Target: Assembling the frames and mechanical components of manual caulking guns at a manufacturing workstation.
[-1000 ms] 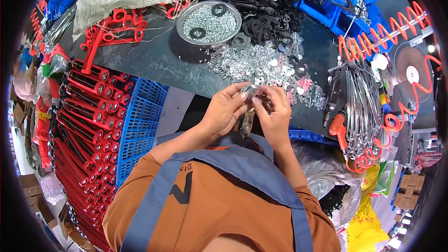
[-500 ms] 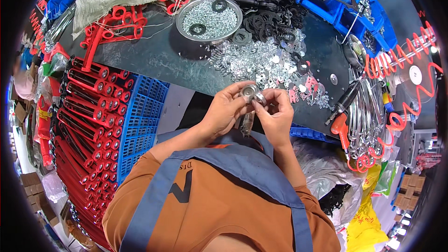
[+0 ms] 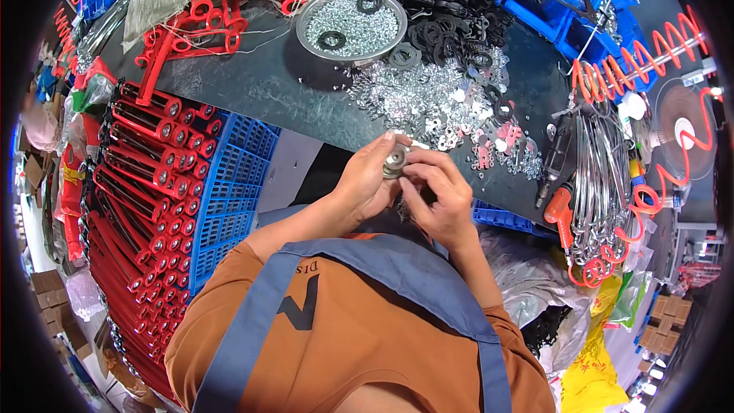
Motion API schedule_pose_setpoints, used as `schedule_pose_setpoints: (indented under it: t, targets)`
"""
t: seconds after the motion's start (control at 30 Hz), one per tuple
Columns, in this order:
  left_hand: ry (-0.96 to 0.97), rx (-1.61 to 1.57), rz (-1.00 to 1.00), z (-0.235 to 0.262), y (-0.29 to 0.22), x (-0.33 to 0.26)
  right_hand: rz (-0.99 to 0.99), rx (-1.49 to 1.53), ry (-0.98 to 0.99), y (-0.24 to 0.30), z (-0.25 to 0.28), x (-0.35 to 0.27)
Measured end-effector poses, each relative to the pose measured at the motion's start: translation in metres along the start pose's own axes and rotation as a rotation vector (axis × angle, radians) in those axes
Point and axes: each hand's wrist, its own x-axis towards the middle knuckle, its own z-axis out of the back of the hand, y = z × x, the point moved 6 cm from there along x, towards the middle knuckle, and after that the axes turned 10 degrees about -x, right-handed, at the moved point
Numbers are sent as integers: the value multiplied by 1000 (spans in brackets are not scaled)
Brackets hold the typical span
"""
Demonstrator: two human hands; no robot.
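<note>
Between my hands, just off the table's near edge, is a round silver metal part (image 3: 395, 157) with a dished centre, seemingly two ring-like pieces stacked. My left hand (image 3: 364, 182) grips it from the left, the fingers curled behind it. My right hand (image 3: 442, 197) is closed, with bent fingertips and thumb at the part's right edge. My palm and fingers hide its underside. Beyond my hands lies a spread heap of small shiny metal pieces (image 3: 405, 99), with some flat reddish plates (image 3: 483, 151) at its near right.
A round metal bowl (image 3: 311, 13) of small silver pieces stands behind. Black parts (image 3: 451, 30) pile beside it; blue bins (image 3: 539, 11) stand far right. Red tubular parts (image 3: 164, 164) fill a blue crate (image 3: 229, 206) at left. A power screwdriver (image 3: 560, 206) and red coiled hose (image 3: 638, 57) are at right.
The round metal part has moved slightly left and turned its dished face more upward. My right hand has shifted its grip, its fingers now more curled over the part's right side.
</note>
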Motion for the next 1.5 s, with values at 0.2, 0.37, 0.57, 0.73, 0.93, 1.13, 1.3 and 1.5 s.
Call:
schedule_pose_setpoints:
  t: [0.2, 0.37, 0.57, 0.73, 0.93, 1.13, 1.3, 1.5]
  targets:
    - [276, -48, 127, 6, -7, 4, -67, 95, -110, 0, 9, 0]
    - [-121, -143, -24, -6, -7, -1, -132, 24, -186, 0, 3, -2]
    - [57, 338, -81, -5, -12, -6, -171, -23, -99, 6, -11, 16]
    - [92, 6, -232, -14, -20, -4, -213, 65, -43, 3, -28, 9]
    - [252, 461, -302, -13, -29, -11, -525, 400, 101, -17, -42, -9]
    - [78, 870, -501, 3, -54, -7, -752, 539, -85, -90, -8, -22]
    - [147, 1353, -624, 0, -29, 5, -674, 364, 53, -96, -27, -16]
    - [236, 1493, -675, -2, -16, 5, -458, 54, 84, -93, -29, -17]
